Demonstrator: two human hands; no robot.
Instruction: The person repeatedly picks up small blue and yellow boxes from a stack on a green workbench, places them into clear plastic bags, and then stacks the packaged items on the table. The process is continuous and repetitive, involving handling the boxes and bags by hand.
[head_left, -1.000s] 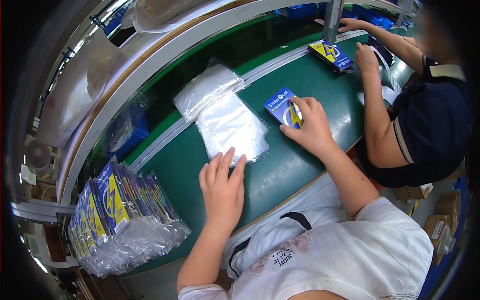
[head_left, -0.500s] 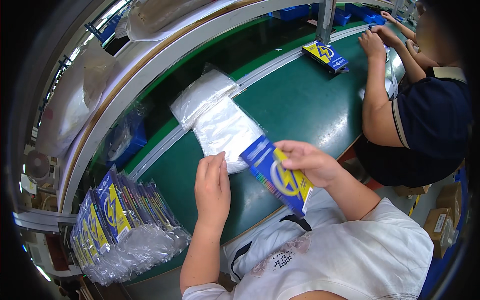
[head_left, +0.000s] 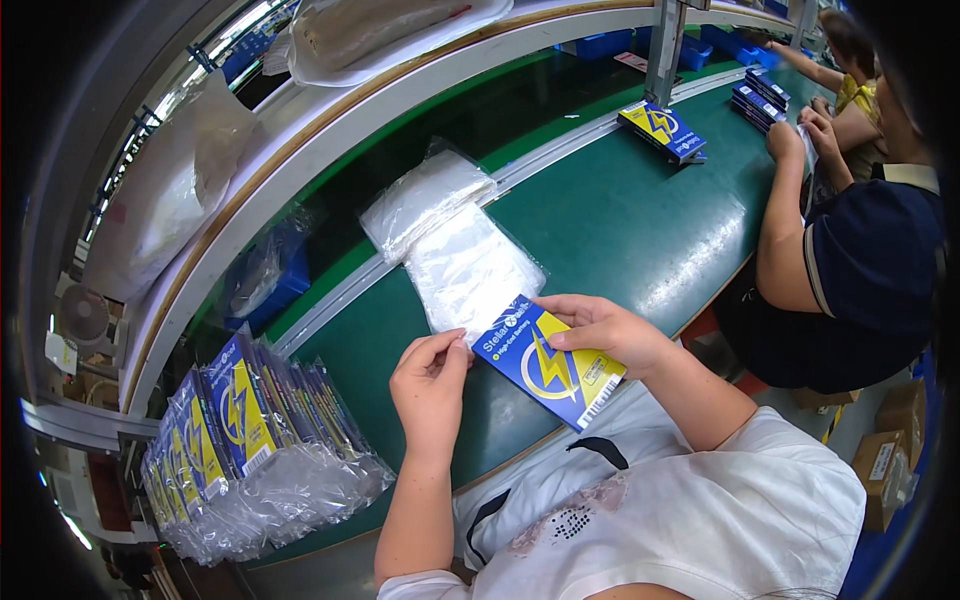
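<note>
My right hand (head_left: 610, 335) grips a flat blue and yellow box (head_left: 548, 368), thumb on its printed face, fingers behind. The box is tilted, with a yellow lightning bolt in a pale ring facing up. My left hand (head_left: 430, 385) has thumb and forefinger pinched at the near edge of the top clear plastic bag (head_left: 470, 262), just left of the box's corner. That bag belongs to a flat stack of bags on the green table. Behind it, partly overlapping, lies a second bundle of clear bags (head_left: 425, 200).
Bagged blue and yellow boxes (head_left: 240, 410) stand in a row at left. More boxes (head_left: 665, 132) lie beside a metal post (head_left: 663, 55). A co-worker (head_left: 865, 250) sits at right, with stacked boxes (head_left: 760, 100) nearby. A curved shelf edge (head_left: 240, 170) runs above the table (head_left: 620, 220).
The box has turned its printed face more squarely upward in my right hand. My left fingers have bent from nearly straight into a pinch at the bag's edge. The view has shifted slightly.
</note>
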